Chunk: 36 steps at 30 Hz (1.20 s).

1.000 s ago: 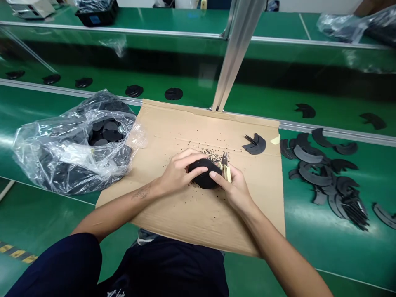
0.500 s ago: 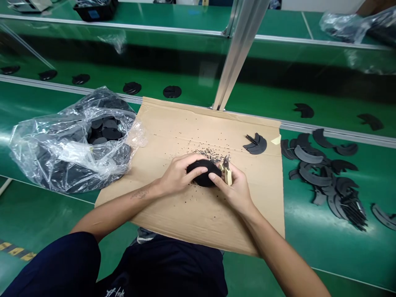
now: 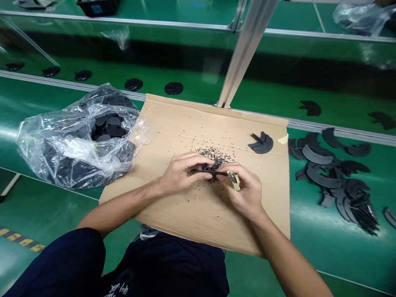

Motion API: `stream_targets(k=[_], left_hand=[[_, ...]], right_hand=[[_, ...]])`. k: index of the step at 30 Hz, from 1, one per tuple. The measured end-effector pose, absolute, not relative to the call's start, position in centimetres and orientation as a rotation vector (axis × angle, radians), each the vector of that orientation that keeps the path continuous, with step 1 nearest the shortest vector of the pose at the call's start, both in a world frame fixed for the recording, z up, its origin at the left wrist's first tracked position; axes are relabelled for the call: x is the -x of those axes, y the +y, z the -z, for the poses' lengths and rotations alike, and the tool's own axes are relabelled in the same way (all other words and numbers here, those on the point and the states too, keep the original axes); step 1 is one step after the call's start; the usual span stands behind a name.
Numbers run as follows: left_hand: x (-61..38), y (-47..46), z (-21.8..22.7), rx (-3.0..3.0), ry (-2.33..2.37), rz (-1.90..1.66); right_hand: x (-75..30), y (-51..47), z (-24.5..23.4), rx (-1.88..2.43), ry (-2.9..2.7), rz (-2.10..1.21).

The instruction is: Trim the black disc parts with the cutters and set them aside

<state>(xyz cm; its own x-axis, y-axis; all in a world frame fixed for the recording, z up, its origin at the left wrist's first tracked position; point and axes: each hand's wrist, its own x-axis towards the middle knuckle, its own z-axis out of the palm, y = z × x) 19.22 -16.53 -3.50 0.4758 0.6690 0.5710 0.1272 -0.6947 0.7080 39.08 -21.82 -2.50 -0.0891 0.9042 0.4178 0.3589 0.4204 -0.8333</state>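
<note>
Over the cardboard sheet (image 3: 185, 222), a flat black plastic disc (image 3: 213, 173) is held nearly edge-on. My left hand (image 3: 185, 173) pinches its left side between thumb and fingers. My right hand (image 3: 244, 185) has its fingertips on the disc's right end and keeps a small pair of nippers (image 3: 235, 180) with cream handles in the palm; their jaws are mostly hidden. Tiny black plastic bits (image 3: 218, 156) lie scattered just beyond and under the hands. A fan of curved black pieces (image 3: 262, 142) rests on the cardboard at the right.
A clear plastic bag (image 3: 62, 144) of black discs stands at the left, overlapping the cardboard. Loose curved black parts (image 3: 321, 175) are heaped on the green bench to the right. A metal post (image 3: 247, 53) rises behind the cardboard. Several black pieces (image 3: 173, 88) line the back ledge.
The disc has been tipped from showing its broad face to nearly edge-on. My right hand has turned, and the nippers now lie lower in its palm. The camera view has shifted slightly.
</note>
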Motion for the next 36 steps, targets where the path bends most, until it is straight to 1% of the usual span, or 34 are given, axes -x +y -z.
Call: stream_targets(k=[6,10,15,21,28,36], left_hand=[[-19.1,-16.5,2.9,-2.046,0.63,-1.224],[-18.9,-16.5,2.6,-2.091,0.606,-1.194],[-18.7,-16.6,2.4,-2.132,0.606,-1.255],[-18.7,-16.7,2.4,-2.157,0.603,-1.249],[-18.9,-16.8,2.5,-2.117,0.609,-1.276],[-18.4,-16.6,2.5,-1.782,0.503,-1.05]], right_hand=[[-39.0,-21.8,3.1,0.994,-1.687,-0.567],[-39.0,-21.7,3.2,0.979,-1.699,-0.529],[-38.9,-21.8,3.2,0.973,-1.726,-0.527],[-38.9,-21.9,3.3,1.004,-1.731,-0.51],[-38.7,-22.1,3.2,1.026,-1.661,-0.609],[-38.6,-21.8,2.5,1.021,-1.509,-0.836]])
